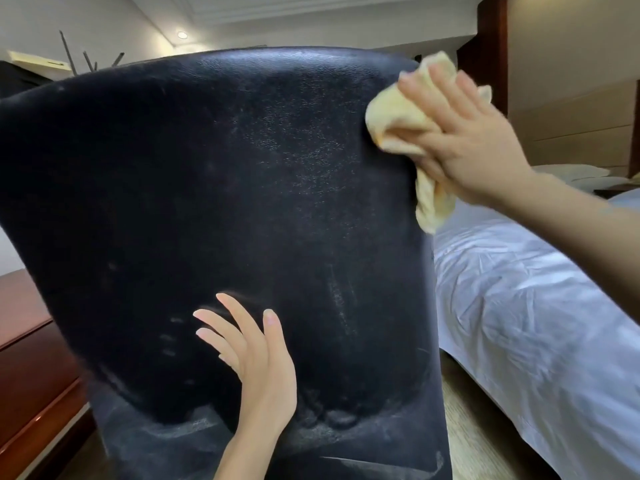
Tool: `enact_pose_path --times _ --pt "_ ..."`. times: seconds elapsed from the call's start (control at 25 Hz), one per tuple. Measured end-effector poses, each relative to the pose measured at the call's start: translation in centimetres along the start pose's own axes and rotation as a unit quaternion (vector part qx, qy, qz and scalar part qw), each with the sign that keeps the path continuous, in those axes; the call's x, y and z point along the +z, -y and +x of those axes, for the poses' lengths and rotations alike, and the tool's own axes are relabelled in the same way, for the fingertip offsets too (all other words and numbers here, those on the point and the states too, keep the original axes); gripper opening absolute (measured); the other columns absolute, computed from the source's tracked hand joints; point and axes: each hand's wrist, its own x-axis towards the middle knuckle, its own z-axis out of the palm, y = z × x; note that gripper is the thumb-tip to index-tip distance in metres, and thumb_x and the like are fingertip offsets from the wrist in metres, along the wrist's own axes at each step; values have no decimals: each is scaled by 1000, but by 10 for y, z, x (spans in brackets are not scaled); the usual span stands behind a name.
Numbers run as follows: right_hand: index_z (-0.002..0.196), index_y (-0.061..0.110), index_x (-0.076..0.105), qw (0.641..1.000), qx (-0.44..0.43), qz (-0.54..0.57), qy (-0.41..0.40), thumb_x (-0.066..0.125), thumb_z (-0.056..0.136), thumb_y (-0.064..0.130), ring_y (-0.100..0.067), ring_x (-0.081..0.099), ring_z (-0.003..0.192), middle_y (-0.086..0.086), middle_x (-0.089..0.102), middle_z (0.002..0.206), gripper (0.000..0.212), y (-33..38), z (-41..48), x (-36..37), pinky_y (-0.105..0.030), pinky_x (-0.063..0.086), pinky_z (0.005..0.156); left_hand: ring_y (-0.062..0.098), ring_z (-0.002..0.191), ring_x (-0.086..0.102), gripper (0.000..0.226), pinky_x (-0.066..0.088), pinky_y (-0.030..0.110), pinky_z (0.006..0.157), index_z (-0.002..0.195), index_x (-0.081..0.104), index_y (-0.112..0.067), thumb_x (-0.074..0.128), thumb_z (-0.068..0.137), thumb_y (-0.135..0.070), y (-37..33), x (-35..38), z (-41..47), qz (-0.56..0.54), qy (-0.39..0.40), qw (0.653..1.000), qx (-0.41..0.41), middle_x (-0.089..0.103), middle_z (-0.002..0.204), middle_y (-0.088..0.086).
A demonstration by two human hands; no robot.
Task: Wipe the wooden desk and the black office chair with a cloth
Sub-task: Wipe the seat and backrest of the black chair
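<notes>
The back of the black office chair fills most of the head view, its leather dusty with pale streaks. My right hand presses a crumpled yellow cloth against the chair's upper right edge, fingers spread straight over it, and part of the cloth hangs down below the hand. My left hand is low on the backrest with straight, slightly spread fingers, close to or touching the leather. A corner of the wooden desk shows at the lower left, behind the chair.
A bed with rumpled white sheets stands close on the right, with pillows further back. A strip of light wooden floor runs between chair and bed. Dark wooden wall panelling rises behind the cloth.
</notes>
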Motion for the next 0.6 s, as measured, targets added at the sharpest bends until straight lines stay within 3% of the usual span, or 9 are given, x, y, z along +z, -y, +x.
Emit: enact_pose_path --times 0.08,0.2,0.32,0.48,0.6 --pt "137 19 48 999 45 -1 -2 32 103 34 -42 23 138 -16 30 150 40 -4 24 -8 -53 19 113 0 130 -40 63 -13 42 115 141 -24 -45 9 90 -60 2 1 0 1 -2 1000 1 -45 137 -27" --pt "143 28 38 993 115 36 20 24 102 38 -34 15 143 -7 21 155 44 7 57 -16 -46 9 117 1 131 -41 58 -12 45 115 141 -24 -45 14 98 -52 4 3 1 2 -7 1000 5 -46 137 -27" --pt "142 34 37 986 155 49 28 19 100 41 -27 14 144 0 18 156 46 39 84 -17 -42 5 117 0 129 -41 64 -10 43 116 140 -25 -47 9 90 -66 4 3 1 10 -5 1000 2 -46 136 -28" --pt "137 37 44 989 146 34 -5 18 101 41 -28 15 144 2 20 156 45 82 101 -11 -42 7 117 -2 127 -42 61 -12 37 114 138 -27 -50 5 87 -63 3 1 0 17 -7 1000 7 -48 135 -29" --pt "129 34 55 995 87 31 -49 26 103 38 -30 28 140 0 34 150 39 110 89 0 -47 20 114 0 130 -40 71 -12 38 115 140 -24 -49 6 78 -67 1 1 1 7 -14 1000 -7 -46 135 -30"
